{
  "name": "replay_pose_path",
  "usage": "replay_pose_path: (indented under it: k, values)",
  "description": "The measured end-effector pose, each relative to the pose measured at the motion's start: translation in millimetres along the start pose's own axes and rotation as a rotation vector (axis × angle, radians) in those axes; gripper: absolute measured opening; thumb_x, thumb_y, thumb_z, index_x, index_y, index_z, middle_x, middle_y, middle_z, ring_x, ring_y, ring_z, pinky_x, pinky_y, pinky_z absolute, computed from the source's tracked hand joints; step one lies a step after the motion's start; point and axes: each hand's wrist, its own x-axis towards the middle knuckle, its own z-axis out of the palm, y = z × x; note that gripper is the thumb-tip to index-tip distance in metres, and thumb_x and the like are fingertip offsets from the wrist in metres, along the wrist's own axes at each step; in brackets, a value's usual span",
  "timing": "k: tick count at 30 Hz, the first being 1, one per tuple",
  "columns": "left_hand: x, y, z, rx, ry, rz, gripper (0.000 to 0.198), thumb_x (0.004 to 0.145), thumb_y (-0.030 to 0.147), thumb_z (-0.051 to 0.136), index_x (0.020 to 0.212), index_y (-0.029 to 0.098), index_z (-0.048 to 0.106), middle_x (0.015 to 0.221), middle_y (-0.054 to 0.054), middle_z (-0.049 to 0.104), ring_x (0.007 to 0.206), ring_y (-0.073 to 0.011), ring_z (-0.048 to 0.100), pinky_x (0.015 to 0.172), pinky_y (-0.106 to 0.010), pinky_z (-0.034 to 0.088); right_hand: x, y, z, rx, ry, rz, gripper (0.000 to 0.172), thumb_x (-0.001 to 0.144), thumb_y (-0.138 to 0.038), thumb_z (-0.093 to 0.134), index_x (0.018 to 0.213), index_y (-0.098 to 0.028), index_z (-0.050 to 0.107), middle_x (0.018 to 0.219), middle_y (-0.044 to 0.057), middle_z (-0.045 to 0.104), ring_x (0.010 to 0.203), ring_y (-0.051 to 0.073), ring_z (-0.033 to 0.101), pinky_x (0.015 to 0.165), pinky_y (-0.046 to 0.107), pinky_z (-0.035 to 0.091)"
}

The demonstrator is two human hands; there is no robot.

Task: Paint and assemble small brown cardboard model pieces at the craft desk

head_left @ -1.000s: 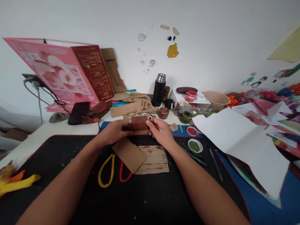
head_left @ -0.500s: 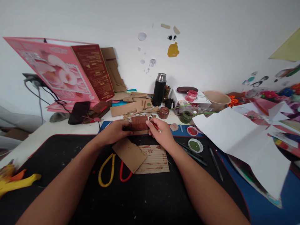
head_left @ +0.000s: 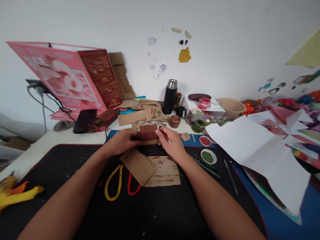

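A small brown-painted cardboard piece [head_left: 148, 132] is pinched at its left end by my left hand [head_left: 126, 138]. My right hand [head_left: 171, 139] is closed round a thin red-handled tool [head_left: 165, 135], and its fingertips touch the piece's right edge. The tool's tip is too small to make out. Just below lie a plain cardboard piece [head_left: 138, 166] and a corrugated one [head_left: 166, 170] with brown streaks. Yellow [head_left: 107, 186] and red [head_left: 132, 190] loop handles show beside the plain piece.
Behind my hands stand a black flask [head_left: 170, 96], a brown jar [head_left: 174, 121] and a green jar [head_left: 198, 125]. Lids with red [head_left: 205, 140] and green paint [head_left: 208, 156] lie right of my right hand. White paper [head_left: 260, 150] spreads farther right.
The view has tilted slightly, so the scene sits a little lower. The red-handled tool has turned a little in my right hand. My left hand keeps its hold.
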Motion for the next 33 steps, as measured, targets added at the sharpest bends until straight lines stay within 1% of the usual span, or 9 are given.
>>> replay_pose_path:
  k: [5,8,11,14,17,20,23,29,33]
  values:
    - [1,-5,-4.5,-0.051,0.064,-0.044,0.035,0.081,0.043,0.068,0.101,0.02,0.084,0.096,-0.004,0.084,0.089,-0.0297,0.074,0.087,-0.038,0.055,1,-1,-2,0.143,0.106,0.007,0.032,0.107,-0.05,0.055,0.097,-0.023,0.069,0.067,0.0,0.069,0.056,0.017,0.064,0.057,0.027,0.047]
    - [2,-9,-7.7,-0.188,0.123,-0.054,0.044,0.077,0.045,0.073,0.111,0.02,0.084,0.108,-0.005,0.084,0.102,-0.0336,0.074,0.096,-0.041,0.055,1,-4,-4,0.213,0.143,0.001,0.036,0.106,-0.054,0.055,0.101,-0.022,0.069,0.066,-0.001,0.067,0.052,0.016,0.061,0.054,0.026,0.047]
    - [3,-12,-9.9,-0.355,0.166,-0.087,0.048,0.073,0.045,0.076,0.113,0.02,0.083,0.114,-0.005,0.083,0.111,-0.035,0.073,0.1,-0.043,0.054,-2,-8,-3,0.234,0.14,-0.027,0.038,0.106,-0.056,0.055,0.101,-0.022,0.071,0.066,-0.001,0.067,0.05,0.015,0.059,0.052,0.026,0.047]
    - [3,-13,-10.9,-0.451,0.182,-0.116,0.044,0.069,0.045,0.078,0.104,0.018,0.083,0.105,-0.006,0.083,0.104,-0.0339,0.073,0.096,-0.043,0.056,-5,-11,1,0.248,0.113,-0.071,0.043,0.107,-0.058,0.052,0.1,-0.022,0.074,0.063,-0.001,0.066,0.049,0.014,0.058,0.05,0.026,0.046]
    - [3,-14,-11.0,-0.449,0.165,-0.108,0.032,0.069,0.044,0.077,0.087,0.018,0.08,0.092,-0.005,0.081,0.092,-0.0297,0.072,0.09,-0.04,0.055,-8,-13,4,0.285,0.086,-0.107,0.048,0.107,-0.06,0.05,0.101,-0.021,0.077,0.062,0.0,0.066,0.046,0.014,0.056,0.045,0.026,0.044]
    - [2,-14,-10.2,-0.424,0.163,-0.105,0.029,0.07,0.045,0.076,0.079,0.018,0.076,0.082,-0.003,0.075,0.081,-0.0253,0.067,0.081,-0.037,0.052,-8,-14,5,0.287,0.082,-0.159,0.054,0.106,-0.063,0.048,0.083,-0.021,0.074,0.062,0.001,0.066,0.044,0.014,0.055,0.048,0.028,0.047]
    - [2,-12,-9.4,-0.418,0.166,-0.098,0.026,0.07,0.044,0.075,0.076,0.019,0.073,0.077,-0.002,0.072,0.077,-0.0229,0.064,0.079,-0.036,0.051,-8,-16,4,0.255,0.095,-0.229,0.06,0.107,-0.063,0.046,0.067,-0.023,0.067,0.063,0.002,0.068,0.045,0.014,0.055,0.056,0.031,0.053]
    - [1,-5,-10.0,-0.458,0.134,-0.096,0.022,0.069,0.041,0.076,0.075,0.02,0.075,0.077,-0.001,0.072,0.078,-0.0238,0.065,0.08,-0.036,0.052,-12,-20,3,0.185,0.108,-0.267,0.054,0.109,-0.057,0.045,0.079,-0.024,0.076,0.066,0.003,0.07,0.05,0.016,0.06,0.059,0.032,0.052]
    - [2,-3,-8.2,-0.482,0.128,-0.1,0.023,0.069,0.038,0.078,0.082,0.019,0.079,0.083,-0.002,0.076,0.082,-0.0246,0.067,0.084,-0.037,0.053,-14,-22,5,0.121,0.088,-0.277,0.048,0.111,-0.05,0.045,0.09,-0.023,0.079,0.064,0.002,0.069,0.054,0.017,0.063,0.063,0.032,0.053]
